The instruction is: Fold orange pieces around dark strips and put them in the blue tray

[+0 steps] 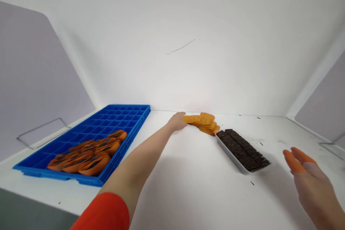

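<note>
My left hand (178,121) reaches far forward to a fanned stack of thin yellow-orange sheets (206,122) near the back wall. Its fingers close on the left end of that stack, partly hidden behind the hand. My right hand (314,183) is held at the right, with orange covers on its thumb and a finger; these are apart and nothing shows between them. Between the hands, a white tray (232,157) is filled with rows of dark brown, thin strips (244,151). The sheets lie at its far left corner.
On the left stands a blue compartment tray (126,116). Several bundles of orange pieces with dark strips (94,163) fill its near cells. Loose dark bits (252,183) lie on the white table (188,187). A white wall (183,72) rises behind, with grey side panels (35,72).
</note>
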A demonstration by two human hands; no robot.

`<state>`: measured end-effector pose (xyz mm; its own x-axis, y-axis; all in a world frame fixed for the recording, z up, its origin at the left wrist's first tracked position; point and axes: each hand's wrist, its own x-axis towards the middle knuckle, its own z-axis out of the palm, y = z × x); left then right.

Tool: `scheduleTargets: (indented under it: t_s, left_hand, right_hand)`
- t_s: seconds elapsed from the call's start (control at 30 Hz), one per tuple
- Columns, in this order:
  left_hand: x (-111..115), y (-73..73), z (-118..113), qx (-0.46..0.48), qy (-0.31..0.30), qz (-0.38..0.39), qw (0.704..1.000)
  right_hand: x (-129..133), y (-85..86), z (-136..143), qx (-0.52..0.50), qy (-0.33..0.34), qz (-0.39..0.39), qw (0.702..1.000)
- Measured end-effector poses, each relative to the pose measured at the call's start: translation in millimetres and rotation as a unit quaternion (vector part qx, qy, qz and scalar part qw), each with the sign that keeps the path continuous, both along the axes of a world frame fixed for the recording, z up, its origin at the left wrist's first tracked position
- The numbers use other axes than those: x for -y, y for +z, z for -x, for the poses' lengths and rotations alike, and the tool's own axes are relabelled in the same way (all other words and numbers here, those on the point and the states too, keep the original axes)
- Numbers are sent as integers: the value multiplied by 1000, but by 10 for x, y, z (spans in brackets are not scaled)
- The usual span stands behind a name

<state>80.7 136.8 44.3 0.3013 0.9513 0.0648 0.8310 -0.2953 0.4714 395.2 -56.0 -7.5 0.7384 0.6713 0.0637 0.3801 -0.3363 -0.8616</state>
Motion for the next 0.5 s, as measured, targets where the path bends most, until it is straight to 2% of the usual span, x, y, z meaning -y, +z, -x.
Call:
scheduleTargets:
  t_s: [0.1, 0.2, 0.33, 0.5]
  left_hand:
    - [-475, -73, -1, -77, -31, 32, 996]
    - [-744, -133, 14, -141, -74, 63, 985]
    - [-914, -203, -29, -198, -101, 85, 971]
    - [-993, -270, -36, -220, -110, 78, 966]
  right_hand:
    - [17, 190, 143, -68, -15, 20, 997]
    - [3, 189, 123, -53, -16, 7, 998]
    - [-41, 76, 18, -11, -2, 7, 1000]
    - [-51, 38, 6, -30, -38, -12, 999]
